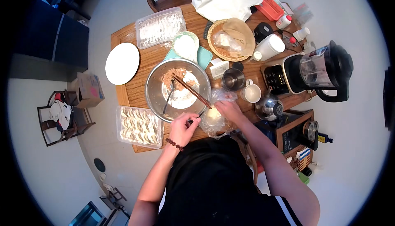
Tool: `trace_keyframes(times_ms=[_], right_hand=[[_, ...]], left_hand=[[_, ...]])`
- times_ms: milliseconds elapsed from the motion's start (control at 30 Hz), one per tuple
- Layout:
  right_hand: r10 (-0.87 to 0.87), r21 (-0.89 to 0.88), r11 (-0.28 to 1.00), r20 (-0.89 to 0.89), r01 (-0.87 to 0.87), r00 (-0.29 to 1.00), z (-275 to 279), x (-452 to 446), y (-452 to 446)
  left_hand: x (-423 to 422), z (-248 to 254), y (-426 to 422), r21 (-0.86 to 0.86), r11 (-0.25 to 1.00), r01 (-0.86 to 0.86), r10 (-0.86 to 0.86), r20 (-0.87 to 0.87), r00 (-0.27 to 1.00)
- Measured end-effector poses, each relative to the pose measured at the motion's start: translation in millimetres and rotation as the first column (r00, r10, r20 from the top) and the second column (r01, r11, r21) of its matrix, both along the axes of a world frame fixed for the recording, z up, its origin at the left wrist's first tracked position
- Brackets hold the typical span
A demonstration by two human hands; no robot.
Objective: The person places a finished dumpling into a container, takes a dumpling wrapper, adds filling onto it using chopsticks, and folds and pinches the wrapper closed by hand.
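Observation:
My left hand (184, 128), a beaded bracelet on its wrist, is closed at the front rim of a steel bowl (150, 80). What its fingers hold, if anything, I cannot make out. Inside the bowl are reddish-brown minced filling (175, 75), white flour and a spoon (168, 98). A pair of chopsticks (191, 91) leans over the bowl's right side. Right of the bowl, my right hand (227, 110) has its fingers closed on a clear plastic bag (224, 95). Something pale yellow, like dough (213, 114), shows through the plastic beside the fingers.
A tray of dumplings (140, 126) sits front left, near a white plate (122, 63). Behind stand a floured tray (160, 27), a flour bowl (185, 46) and a basket (231, 40). Rightward are a mug (250, 92), a steel kettle (269, 107) and a blender (325, 69).

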State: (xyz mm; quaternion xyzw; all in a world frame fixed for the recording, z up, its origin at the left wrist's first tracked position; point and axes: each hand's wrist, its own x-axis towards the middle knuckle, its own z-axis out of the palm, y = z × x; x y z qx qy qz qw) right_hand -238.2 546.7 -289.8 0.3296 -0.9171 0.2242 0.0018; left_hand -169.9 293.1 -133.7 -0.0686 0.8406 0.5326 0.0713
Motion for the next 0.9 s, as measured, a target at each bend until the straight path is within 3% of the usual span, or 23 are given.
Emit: trace_keyframes(times_ms=[67, 200, 267, 300, 367, 467, 667, 700, 767, 800, 833, 867, 900], right_hand=[[-0.061, -0.051, 0.996, 0.131, 0.068, 0.989, 8.8, 3.1, -3.1], [-0.070, -0.113, 0.990, 0.142, 0.086, 0.987, 11.1, -2.8, -4.5], [-0.052, -0.123, 0.992, -0.090, 0.041, 0.995, 13.4, -7.8, -4.8], [-0.052, -0.123, 0.992, -0.090, 0.040, 0.995, 8.7, -6.6, -4.8], [-0.131, -0.249, 0.951, 0.212, 0.183, 0.969, -2.9, -4.1, -6.3], [-0.176, -0.316, 0.909, 0.297, 0.271, 0.938, 15.2, -5.3, -14.2], [-0.201, -0.470, 0.831, 0.248, 0.299, 0.948, 53.9, 4.6, -15.7], [-0.199, -0.468, 0.832, 0.248, 0.297, 0.948, 54.2, 10.0, -13.9], [-0.187, -0.503, 0.709, 0.542, 0.495, 0.819, 56.0, 23.7, -8.0], [-0.188, -0.502, 0.710, 0.540, 0.493, 0.820, 68.1, 30.0, -8.6], [-0.123, -0.569, 0.588, 0.640, 0.576, 0.758, 91.9, 34.2, -11.9], [-0.036, -0.603, 0.453, 0.723, 0.656, 0.690, 115.5, 36.8, -16.4], [-0.033, -0.604, 0.457, 0.723, 0.654, 0.691, 137.5, 38.5, -21.2]], left_hand=[[0.3, 0.2, -0.5, 0.007, 1.000, -0.004, 0.004, -0.002, 1.000], [0.2, 0.5, -2.8, 0.020, 1.000, -0.014, 0.014, 0.029, 0.999], [1.6, 0.1, -3.0, 0.038, 0.999, -0.021, 0.019, 0.042, 0.999], [1.8, 0.5, -3.4, 0.044, 0.999, -0.026, 0.024, 0.051, 0.998], [2.4, 0.7, -4.5, 0.049, 0.998, -0.032, 0.029, 0.059, 0.998], [3.3, 0.0, -6.4, 0.066, 0.997, -0.044, 0.038, 0.077, 0.996], [4.9, -2.6, -6.7, 0.095, 0.992, -0.077, 0.061, 0.162, 0.985], [6.9, -10.4, -5.9, 0.134, 0.988, -0.070, 0.046, 0.172, 0.984], [13.4, -22.0, -3.1, 0.178, 0.982, -0.065, 0.032, 0.181, 0.983], [14.7, -22.5, 0.7, 0.337, 0.935, -0.112, 0.018, 0.269, 0.963], [13.6, -21.7, 4.7, 0.482, 0.859, -0.171, -0.009, 0.349, 0.937], [12.8, -18.5, 8.3, 0.483, 0.858, -0.174, -0.005, 0.346, 0.938], [13.2, -12.7, 11.7, 0.639, 0.756, -0.142, -0.108, 0.335, 0.936]])
